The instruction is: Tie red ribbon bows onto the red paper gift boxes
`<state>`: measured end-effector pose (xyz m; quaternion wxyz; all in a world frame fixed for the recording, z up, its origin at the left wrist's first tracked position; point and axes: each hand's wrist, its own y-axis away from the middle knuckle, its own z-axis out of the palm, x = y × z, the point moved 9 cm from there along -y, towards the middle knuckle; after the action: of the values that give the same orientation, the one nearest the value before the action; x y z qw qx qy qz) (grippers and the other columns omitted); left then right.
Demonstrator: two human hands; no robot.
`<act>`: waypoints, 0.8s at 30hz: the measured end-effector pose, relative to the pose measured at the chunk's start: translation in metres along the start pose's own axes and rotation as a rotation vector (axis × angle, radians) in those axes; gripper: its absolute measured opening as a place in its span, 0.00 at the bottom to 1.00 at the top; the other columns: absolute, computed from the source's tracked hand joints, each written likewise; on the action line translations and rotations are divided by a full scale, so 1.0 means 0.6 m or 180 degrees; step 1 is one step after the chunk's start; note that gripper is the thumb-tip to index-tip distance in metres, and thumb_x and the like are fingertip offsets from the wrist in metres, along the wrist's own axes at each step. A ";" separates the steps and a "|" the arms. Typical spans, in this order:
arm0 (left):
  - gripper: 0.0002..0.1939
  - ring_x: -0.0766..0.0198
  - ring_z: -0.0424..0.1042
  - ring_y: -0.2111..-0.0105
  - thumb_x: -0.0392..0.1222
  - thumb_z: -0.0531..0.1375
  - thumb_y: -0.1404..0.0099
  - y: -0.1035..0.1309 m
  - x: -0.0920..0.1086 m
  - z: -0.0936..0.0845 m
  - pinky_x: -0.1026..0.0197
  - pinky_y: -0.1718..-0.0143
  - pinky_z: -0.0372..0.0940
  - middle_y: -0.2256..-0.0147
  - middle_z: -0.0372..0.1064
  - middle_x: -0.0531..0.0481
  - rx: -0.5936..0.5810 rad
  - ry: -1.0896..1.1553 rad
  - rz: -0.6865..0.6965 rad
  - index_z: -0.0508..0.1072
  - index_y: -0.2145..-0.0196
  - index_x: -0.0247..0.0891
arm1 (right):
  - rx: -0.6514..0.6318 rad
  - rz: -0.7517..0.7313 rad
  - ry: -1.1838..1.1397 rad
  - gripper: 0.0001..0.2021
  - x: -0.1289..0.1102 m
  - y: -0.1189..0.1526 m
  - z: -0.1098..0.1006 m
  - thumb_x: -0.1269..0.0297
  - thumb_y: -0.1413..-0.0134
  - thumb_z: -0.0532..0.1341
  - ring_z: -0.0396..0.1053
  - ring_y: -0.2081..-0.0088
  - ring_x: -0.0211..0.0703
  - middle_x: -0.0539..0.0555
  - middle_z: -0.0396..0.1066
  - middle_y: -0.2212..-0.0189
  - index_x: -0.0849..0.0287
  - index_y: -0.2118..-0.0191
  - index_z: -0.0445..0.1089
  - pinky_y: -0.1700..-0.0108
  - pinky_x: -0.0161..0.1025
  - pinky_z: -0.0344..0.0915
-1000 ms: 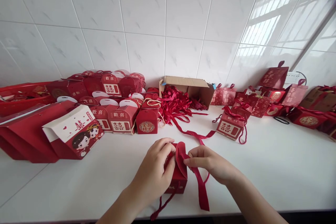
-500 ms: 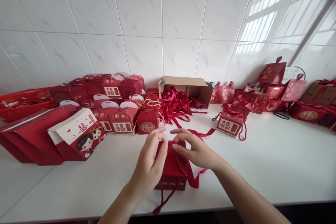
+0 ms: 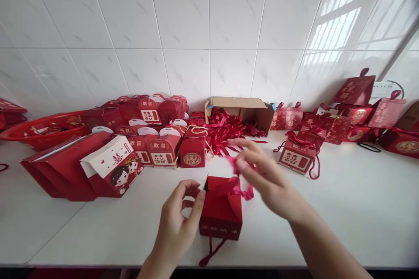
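In front of me on the white counter [image 3: 147, 244] stands a red gift box [image 3: 221, 202] with a folded top and pale lettering low on its near side. A dark red cord handle [image 3: 212, 250] hangs from its front. My left hand [image 3: 183, 209] is curled at the box's upper left edge, thumb and fingertips against it. Above the box's right side, my right hand [image 3: 266, 174], slightly blurred, pinches a shiny red ribbon [image 3: 233, 165]. More of that ribbon lies over the box top and loops at its right.
Behind the box, loose ribbons [image 3: 224, 128] spill from an open cardboard carton [image 3: 242, 103]. Rows of red boxes [image 3: 160, 152] and a red basin [image 3: 42, 128] stand left. A bow-tied box [image 3: 296, 157] stands right, before more boxes [image 3: 355, 89] by the tiled wall.
Both hands were close together over the box top. My right hand has moved right and up, lifting ribbon; my left has dropped to the box's left edge. The view has shifted left.
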<state>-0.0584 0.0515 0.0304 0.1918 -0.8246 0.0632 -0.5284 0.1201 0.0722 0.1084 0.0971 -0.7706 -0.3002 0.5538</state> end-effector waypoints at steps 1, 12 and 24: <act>0.11 0.64 0.71 0.63 0.49 0.55 0.35 0.001 -0.004 -0.001 0.66 0.67 0.69 0.65 0.69 0.50 0.0067 0.0103 -0.0093 0.65 0.62 0.40 | -0.0260 0.0179 0.0268 0.14 0.016 -0.004 0.026 0.57 0.37 0.52 0.47 0.37 0.54 0.55 0.56 0.42 0.56 0.71 0.65 0.40 0.58 0.48; 0.11 0.63 0.72 0.63 0.50 0.56 0.36 0.003 -0.019 -0.005 0.66 0.63 0.68 0.63 0.70 0.49 0.0218 0.0486 -0.0256 0.67 0.61 0.40 | -0.1075 0.0652 0.1282 0.16 0.080 -0.007 0.114 0.61 0.37 0.50 0.46 0.36 0.52 0.60 0.58 0.43 0.59 0.76 0.63 0.40 0.59 0.43; 0.10 0.63 0.70 0.62 0.48 0.58 0.38 0.008 -0.016 -0.006 0.67 0.64 0.65 0.63 0.70 0.50 0.0415 0.0743 -0.0387 0.68 0.62 0.41 | -0.1124 0.0667 0.1497 0.12 0.080 -0.012 0.114 0.62 0.39 0.51 0.48 0.37 0.50 0.59 0.59 0.43 0.58 0.72 0.65 0.41 0.55 0.46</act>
<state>-0.0653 0.0494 0.0215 0.2039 -0.7457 0.0005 -0.6343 0.0651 0.0927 0.0482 -0.0291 -0.9093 -0.2799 0.3066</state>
